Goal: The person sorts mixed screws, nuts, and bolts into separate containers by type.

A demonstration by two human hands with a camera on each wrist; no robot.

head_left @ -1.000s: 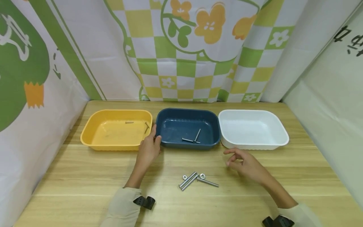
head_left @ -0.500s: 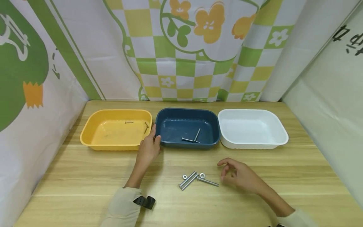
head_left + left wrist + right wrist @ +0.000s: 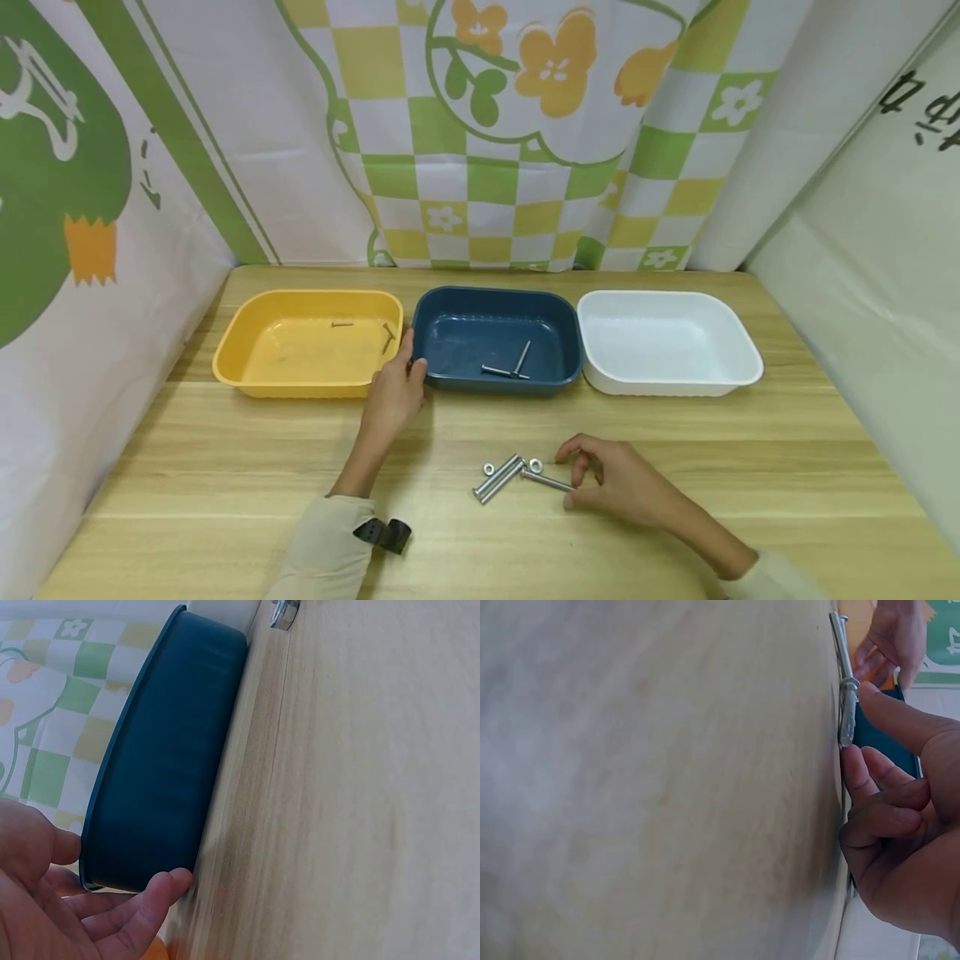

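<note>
Bolts (image 3: 503, 482), two of them, lie side by side on a slant in the lower middle of the head view, on a wooden table (image 3: 225, 500). A third bolt (image 3: 547, 481) lies to their right, its head beside their upper ends. A small nut (image 3: 488, 469) sits just left of the pair, and a larger nut (image 3: 536, 467) just above the third bolt.

The right hand (image 3: 626, 483) is at that bolt's free end, thumb and index finger spread apart with the end between them and the other fingers bent toward the palm. Whether a fingertip touches the metal I cannot tell.

Left of centre, the left hand (image 3: 393, 392) rests against the near left corner of a blue tray (image 3: 457, 342), its thumb and fingers parted; the left wrist view shows them loosely bent at the tray's end.

Inside the blue tray, toward its lower right, are thin bolts (image 3: 497, 371). A yellow tray (image 3: 300, 350) at left has small screws (image 3: 342, 324), and a white tray (image 3: 660, 342) stands at right. Behind hangs a checked curtain (image 3: 517, 183).
</note>
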